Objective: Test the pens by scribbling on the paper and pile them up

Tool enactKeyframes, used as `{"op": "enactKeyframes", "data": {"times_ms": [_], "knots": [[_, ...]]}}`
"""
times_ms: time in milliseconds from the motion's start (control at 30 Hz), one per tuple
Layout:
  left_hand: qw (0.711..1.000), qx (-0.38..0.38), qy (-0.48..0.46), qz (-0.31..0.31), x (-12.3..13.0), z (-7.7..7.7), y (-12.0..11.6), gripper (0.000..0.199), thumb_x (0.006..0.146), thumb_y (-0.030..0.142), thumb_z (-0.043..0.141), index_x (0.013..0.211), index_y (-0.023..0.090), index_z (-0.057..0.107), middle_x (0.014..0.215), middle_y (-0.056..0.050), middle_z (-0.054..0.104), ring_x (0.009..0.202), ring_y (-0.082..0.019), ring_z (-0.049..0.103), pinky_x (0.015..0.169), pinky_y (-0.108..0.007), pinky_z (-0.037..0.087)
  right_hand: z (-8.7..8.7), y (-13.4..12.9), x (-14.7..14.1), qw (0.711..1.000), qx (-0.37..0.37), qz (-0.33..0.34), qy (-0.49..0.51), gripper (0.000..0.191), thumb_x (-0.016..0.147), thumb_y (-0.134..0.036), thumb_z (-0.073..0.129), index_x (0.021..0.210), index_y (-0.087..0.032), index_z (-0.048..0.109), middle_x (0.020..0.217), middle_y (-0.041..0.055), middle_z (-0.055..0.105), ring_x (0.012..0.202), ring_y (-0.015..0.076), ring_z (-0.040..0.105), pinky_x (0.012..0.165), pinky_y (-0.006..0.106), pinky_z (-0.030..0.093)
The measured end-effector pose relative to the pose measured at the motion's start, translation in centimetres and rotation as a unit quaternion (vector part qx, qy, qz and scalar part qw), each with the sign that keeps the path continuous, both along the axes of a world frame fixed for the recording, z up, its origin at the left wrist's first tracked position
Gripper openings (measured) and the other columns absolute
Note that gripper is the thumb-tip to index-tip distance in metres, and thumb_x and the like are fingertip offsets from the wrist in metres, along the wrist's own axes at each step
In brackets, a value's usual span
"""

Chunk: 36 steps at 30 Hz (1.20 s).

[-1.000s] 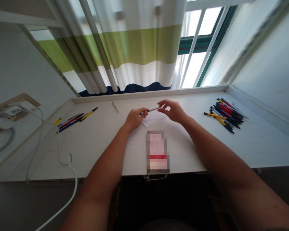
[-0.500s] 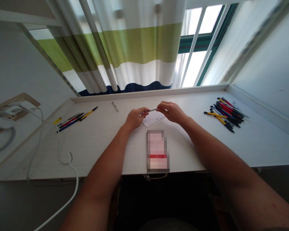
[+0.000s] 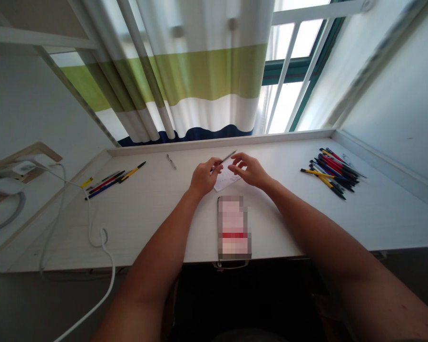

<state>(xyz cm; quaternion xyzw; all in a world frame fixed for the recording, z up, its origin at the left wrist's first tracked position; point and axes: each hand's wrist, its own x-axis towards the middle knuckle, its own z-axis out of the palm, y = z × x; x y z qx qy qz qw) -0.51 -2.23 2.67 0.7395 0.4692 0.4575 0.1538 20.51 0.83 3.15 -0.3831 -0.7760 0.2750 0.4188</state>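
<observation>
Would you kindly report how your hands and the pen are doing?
Left hand holding pen. Right hand open beside it, contact unclear. Paper below, partly hidden by hands.

A white desk (image 3: 153, 223) with a raised rim (image 3: 214, 144) along the back stands before a curtain (image 3: 210, 71) banded in white, green and dark blue. Right of the curtain, pale bars (image 3: 284, 76) cross a bright window (image 3: 296, 40) whose frame is dark green. A phone (image 3: 234, 223), its screen pixelated, lies at the desk's front edge. At the far left, white plugs (image 3: 23, 167) sit by a wood-coloured frame (image 3: 50, 151); a white cable (image 3: 110, 275) curls over the desk and hangs past its front edge, and a grey cable (image 3: 17, 213) bends below the plugs. White walls (image 3: 406, 95) flank both sides.
</observation>
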Motion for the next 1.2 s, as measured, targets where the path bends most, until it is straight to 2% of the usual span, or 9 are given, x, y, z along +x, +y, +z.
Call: {"op": "enactKeyframes", "data": {"times_ms": [167,333,400,567,733,833,1000,1067,1200], "knots": [[0.979,-0.016,-0.198,-0.032,1.7,0.3,-0.8,0.018,0.099,0.037,0.065,0.103,0.020,0.063,0.104,-0.010,0.081,0.105,-0.024,0.077,0.096,-0.039,0.058,-0.6,-0.6,-1.1,0.986,-0.107,0.123,-0.013,0.026,0.092,-0.039,0.072,0.104,-0.016,0.072,0.096,0.0093,0.077,0.079,0.0193,0.072,0.075,0.036,0.059],[0.936,-0.117,-0.317,-0.100,3.0,0.2,-1.0,0.038,0.095,0.056,0.067,0.104,0.020,0.057,0.122,-0.016,0.078,0.098,-0.027,0.079,0.074,-0.036,0.063,-1.0,-1.1,-2.3,0.965,-0.173,0.192,0.052,0.023,0.089,-0.035,0.075,0.099,-0.016,0.067,0.081,0.0045,0.075,0.069,0.0168,0.071,0.068,0.033,0.059],[0.932,-0.119,-0.329,-0.099,3.2,0.0,-0.9,0.040,0.094,0.057,0.067,0.103,0.021,0.055,0.124,-0.017,0.077,0.098,-0.027,0.079,0.074,-0.037,0.063,-0.9,-1.2,-2.3,0.962,-0.191,0.181,0.069,0.025,0.090,-0.032,0.074,0.107,-0.017,0.065,0.077,0.0023,0.075,0.063,0.0151,0.069,0.063,0.031,0.058],[0.938,-0.066,-0.333,-0.077,3.1,-0.2,-0.7,0.032,0.097,0.050,0.067,0.102,0.022,0.053,0.122,-0.015,0.078,0.119,-0.027,0.073,0.101,-0.044,0.058,0.1,-1.3,-1.9,0.964,-0.220,0.147,0.043,0.023,0.094,-0.029,0.071,0.112,-0.016,0.065,0.073,0.0019,0.074,0.060,0.0143,0.067,0.061,0.029,0.057],[0.932,-0.071,-0.340,-0.100,3.1,-0.5,-0.4,0.033,0.098,0.052,0.065,0.104,0.023,0.051,0.124,-0.015,0.078,0.112,-0.026,0.076,0.096,-0.044,0.060,0.0,-1.0,-2.0,0.966,-0.195,0.129,0.111,0.014,0.090,-0.022,0.069,0.102,-0.016,0.065,0.073,0.0001,0.070,0.064,0.0142,0.066,0.062,0.029,0.055],[0.940,-0.062,-0.320,-0.098,3.3,-0.5,-0.5,0.034,0.098,0.054,0.064,0.105,0.023,0.050,0.126,-0.015,0.077,0.107,-0.025,0.077,0.090,-0.041,0.062,-0.6,-0.9,-2.5,0.963,-0.195,0.136,0.127,0.020,0.092,-0.022,0.064,0.112,-0.016,0.064,0.075,-0.0001,0.069,0.065,0.0152,0.068,0.065,0.031,0.058],[0.959,-0.057,-0.270,-0.063,4.0,-0.5,-0.8,0.032,0.099,0.055,0.063,0.104,0.025,0.052,0.129,-0.012,0.076,0.114,-0.026,0.075,0.087,-0.038,0.063,-1.3,-1.1,-3.3,0.967,-0.178,0.124,0.133,0.024,0.097,-0.024,0.056,0.120,-0.021,0.059,0.087,0.0022,0.074,0.074,0.0180,0.072,0.072,0.034,0.060],[0.953,-0.043,-0.295,-0.045,4.0,-0.4,-0.8,0.033,0.100,0.055,0.060,0.105,0.025,0.050,0.128,-0.013,0.076,0.116,-0.026,0.074,0.092,-0.040,0.061,-1.1,-1.2,-3.3,0.979,-0.144,0.095,0.112,0.022,0.098,-0.026,0.056,0.119,-0.021,0.058,0.086,0.0019,0.074,0.077,0.0183,0.072,0.075,0.034,0.059],[0.936,-0.015,-0.350,-0.036,3.2,-0.2,-0.4,0.036,0.100,0.056,0.060,0.104,0.024,0.047,0.124,-0.017,0.077,0.123,-0.026,0.072,0.108,-0.045,0.053,-0.1,-1.6,-2.8,0.992,-0.104,0.051,0.041,0.018,0.101,-0.028,0.050,0.114,-0.020,0.059,0.072,-0.0011,0.070,0.066,0.0159,0.067,0.069,0.031,0.053]]}}
